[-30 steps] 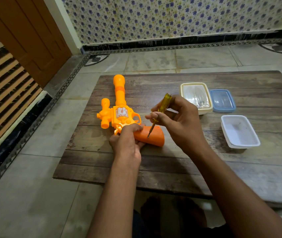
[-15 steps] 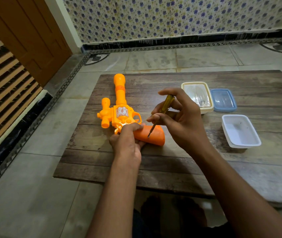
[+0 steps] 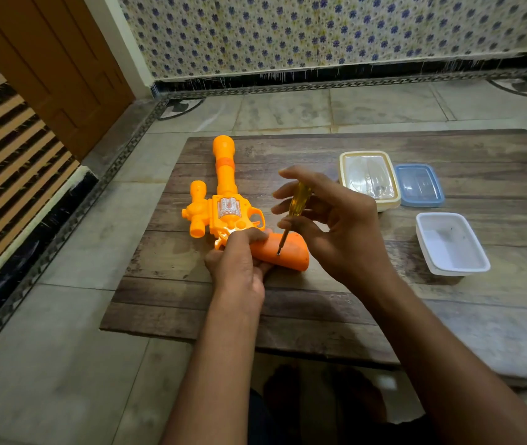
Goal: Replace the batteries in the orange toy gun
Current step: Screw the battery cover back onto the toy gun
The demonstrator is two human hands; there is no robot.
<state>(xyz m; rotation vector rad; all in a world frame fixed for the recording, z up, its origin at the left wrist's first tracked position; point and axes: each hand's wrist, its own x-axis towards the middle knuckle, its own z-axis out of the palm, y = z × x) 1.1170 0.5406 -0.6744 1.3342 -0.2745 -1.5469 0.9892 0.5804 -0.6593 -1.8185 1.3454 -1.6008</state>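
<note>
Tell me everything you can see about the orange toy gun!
The orange toy gun looks like shiny plastic. It lies flat on the wooden table, its long barrel pointing away from the person, with a stubby scope on its left side and a silvery sticker on its body. Its darker orange grip points right. The left hand presses it down near the trigger, and the right hand holds a yellow-handled screwdriver with its tip on the grip.
</note>
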